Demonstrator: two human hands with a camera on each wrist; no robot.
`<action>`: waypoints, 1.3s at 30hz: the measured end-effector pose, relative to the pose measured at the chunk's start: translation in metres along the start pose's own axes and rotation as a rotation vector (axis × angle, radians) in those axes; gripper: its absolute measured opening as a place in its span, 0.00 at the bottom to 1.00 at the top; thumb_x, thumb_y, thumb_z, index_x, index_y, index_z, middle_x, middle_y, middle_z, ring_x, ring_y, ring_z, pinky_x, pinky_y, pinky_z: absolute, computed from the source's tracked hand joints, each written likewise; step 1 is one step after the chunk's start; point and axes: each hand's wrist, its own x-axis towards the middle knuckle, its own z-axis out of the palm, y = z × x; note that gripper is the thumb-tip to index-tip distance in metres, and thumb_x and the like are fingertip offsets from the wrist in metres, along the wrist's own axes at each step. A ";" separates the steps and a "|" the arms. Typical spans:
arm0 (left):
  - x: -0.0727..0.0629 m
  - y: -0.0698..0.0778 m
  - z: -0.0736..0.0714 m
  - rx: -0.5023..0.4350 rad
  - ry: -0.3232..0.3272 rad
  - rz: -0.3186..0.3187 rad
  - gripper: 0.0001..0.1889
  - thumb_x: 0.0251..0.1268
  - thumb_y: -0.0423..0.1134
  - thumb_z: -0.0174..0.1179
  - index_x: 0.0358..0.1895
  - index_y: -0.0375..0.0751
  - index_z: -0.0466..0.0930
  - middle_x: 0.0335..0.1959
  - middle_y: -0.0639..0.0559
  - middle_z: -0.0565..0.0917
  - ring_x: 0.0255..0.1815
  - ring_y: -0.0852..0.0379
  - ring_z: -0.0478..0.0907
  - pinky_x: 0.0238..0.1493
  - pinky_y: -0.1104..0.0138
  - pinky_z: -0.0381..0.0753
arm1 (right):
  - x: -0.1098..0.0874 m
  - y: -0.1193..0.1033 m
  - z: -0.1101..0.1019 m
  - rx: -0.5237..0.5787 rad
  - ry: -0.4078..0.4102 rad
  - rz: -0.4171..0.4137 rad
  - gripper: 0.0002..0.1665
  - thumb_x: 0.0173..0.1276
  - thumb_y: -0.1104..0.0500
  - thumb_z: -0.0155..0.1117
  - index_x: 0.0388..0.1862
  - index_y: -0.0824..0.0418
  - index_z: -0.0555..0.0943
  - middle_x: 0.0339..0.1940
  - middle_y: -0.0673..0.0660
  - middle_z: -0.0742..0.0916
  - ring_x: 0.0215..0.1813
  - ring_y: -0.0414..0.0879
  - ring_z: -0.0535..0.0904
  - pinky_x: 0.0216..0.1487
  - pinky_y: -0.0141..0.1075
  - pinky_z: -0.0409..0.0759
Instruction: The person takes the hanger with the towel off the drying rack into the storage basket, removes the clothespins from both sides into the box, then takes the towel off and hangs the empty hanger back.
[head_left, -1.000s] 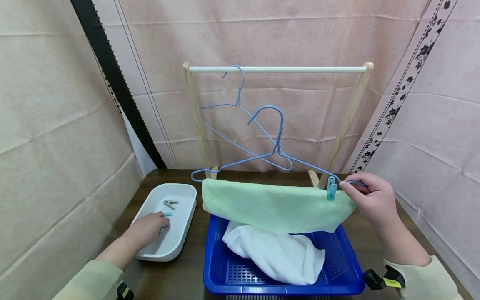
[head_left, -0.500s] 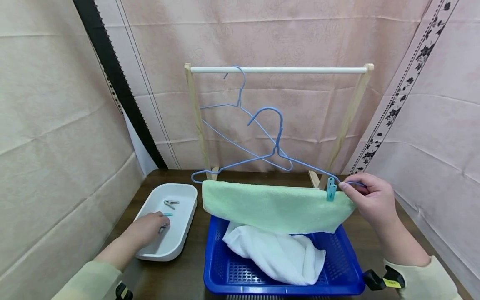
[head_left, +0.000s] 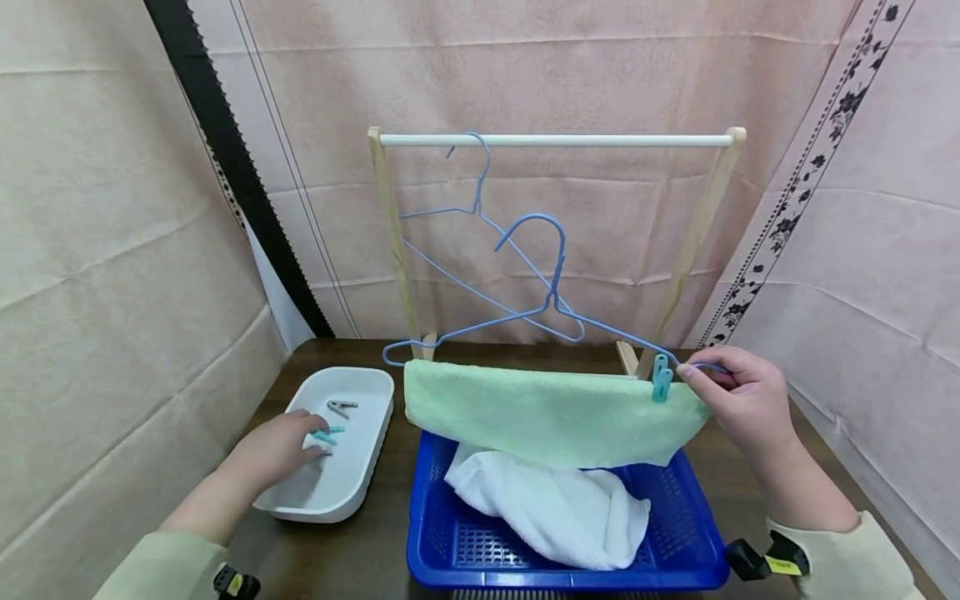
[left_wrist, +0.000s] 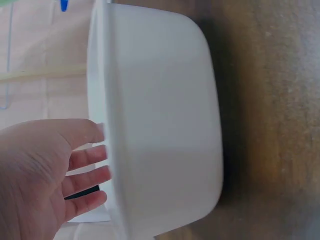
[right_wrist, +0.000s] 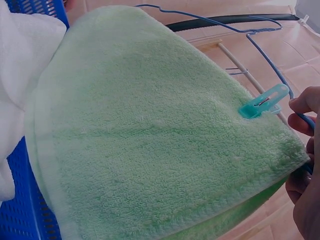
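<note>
From here I see the left hand [head_left: 273, 447] drawn slightly back, fingers parted, uncovering small teal plastic clothespins [head_left: 324, 436] in the oblong white tray [head_left: 337, 498]; I judge none secured yet. The right hand [head_left: 753, 404] pinches the blue wire hanger [head_left: 561, 260] bearing the pale-green terry towel [head_left: 547, 417].

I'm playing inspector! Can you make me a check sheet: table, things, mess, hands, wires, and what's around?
Surface: brown table.
Job's things: green towel on a blue hanger, teal clip near its right end; clips in a white tray; white cloth in a blue basket; rack holding a second hanger.
Clutter: nothing seen.
Left hand: in the white tray at the clips; grip unclear.
Right hand: pinches the blue hanger's right end.
Cables: nothing seen.
Surroundings: pale cloth drapes behind and at both sides.
</note>
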 end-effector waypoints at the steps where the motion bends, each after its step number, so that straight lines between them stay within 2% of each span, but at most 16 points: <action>1: 0.000 0.001 -0.002 -0.004 0.008 0.003 0.16 0.60 0.39 0.69 0.50 0.42 0.83 0.45 0.46 0.83 0.45 0.47 0.81 0.50 0.47 0.78 | 0.000 0.000 0.000 -0.006 -0.002 -0.008 0.10 0.52 0.81 0.68 0.28 0.69 0.83 0.19 0.44 0.77 0.18 0.37 0.64 0.17 0.30 0.63; 6: -0.001 0.009 -0.010 -0.026 0.038 0.007 0.17 0.62 0.40 0.68 0.53 0.42 0.82 0.43 0.49 0.84 0.45 0.49 0.81 0.49 0.48 0.79 | 0.000 0.000 -0.001 -0.016 -0.008 -0.036 0.10 0.52 0.82 0.67 0.29 0.70 0.83 0.19 0.44 0.77 0.18 0.36 0.64 0.17 0.29 0.63; 9: -0.003 0.017 -0.016 -0.042 0.066 0.023 0.16 0.63 0.40 0.67 0.53 0.42 0.82 0.44 0.48 0.84 0.45 0.48 0.81 0.49 0.48 0.79 | 0.000 0.000 -0.001 -0.007 0.003 -0.010 0.10 0.52 0.82 0.67 0.28 0.70 0.83 0.20 0.44 0.78 0.19 0.36 0.64 0.17 0.29 0.63; 22: -0.011 0.066 -0.036 -0.114 0.271 0.115 0.13 0.68 0.42 0.63 0.53 0.46 0.82 0.51 0.53 0.83 0.49 0.52 0.81 0.50 0.53 0.81 | -0.003 -0.003 -0.003 -0.022 0.019 0.026 0.10 0.53 0.80 0.68 0.28 0.69 0.84 0.20 0.43 0.80 0.19 0.35 0.68 0.20 0.26 0.67; 31: -0.016 0.092 -0.045 -0.124 0.305 0.179 0.12 0.67 0.41 0.64 0.52 0.48 0.83 0.50 0.55 0.84 0.47 0.54 0.81 0.51 0.54 0.81 | -0.003 -0.005 -0.003 -0.016 0.012 0.027 0.09 0.54 0.80 0.68 0.29 0.69 0.83 0.21 0.45 0.80 0.19 0.37 0.67 0.19 0.27 0.67; 39: -0.018 0.112 -0.051 -0.112 0.303 0.216 0.12 0.67 0.42 0.65 0.52 0.49 0.83 0.50 0.56 0.84 0.48 0.55 0.82 0.50 0.55 0.82 | -0.003 -0.007 -0.002 -0.009 0.002 0.018 0.09 0.54 0.80 0.67 0.30 0.71 0.83 0.21 0.45 0.80 0.19 0.36 0.67 0.19 0.26 0.68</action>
